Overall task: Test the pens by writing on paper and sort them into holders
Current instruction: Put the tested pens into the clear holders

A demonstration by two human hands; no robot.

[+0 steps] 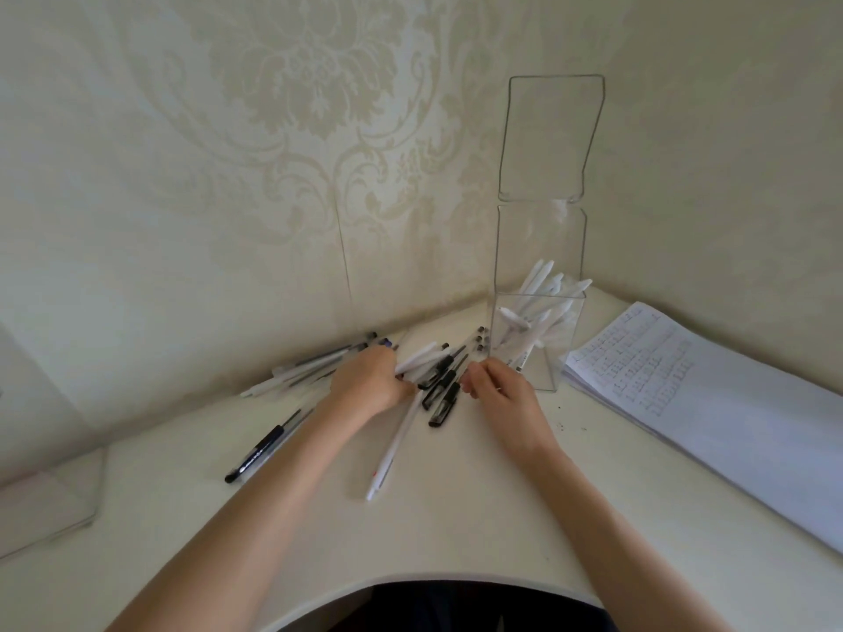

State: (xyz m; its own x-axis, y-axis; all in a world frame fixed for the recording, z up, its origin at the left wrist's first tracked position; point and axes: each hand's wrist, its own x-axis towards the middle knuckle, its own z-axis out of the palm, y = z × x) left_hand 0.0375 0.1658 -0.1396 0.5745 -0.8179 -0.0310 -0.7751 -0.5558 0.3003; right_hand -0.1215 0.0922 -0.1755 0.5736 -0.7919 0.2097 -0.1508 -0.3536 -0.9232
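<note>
Loose pens (pixel 444 390) beside clear holder (pixel 549 367)

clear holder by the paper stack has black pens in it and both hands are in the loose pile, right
No: the head view shows white pens in the clear holder, not black. It is by the paper stack, and the left hand and right hand are in the loose pile.

L hand (pixel 370 381) and R hand (pixel 502 390) in loose pen pile (pixel 440 380), mid counter (pixel 456 522); L fingers (pixel 387 358) curl round some. Clear holder (pixel 554 358) w/ white pens (pixel 543 289) just beyond R hand; paper stack (pixel 711 403) right.
</note>
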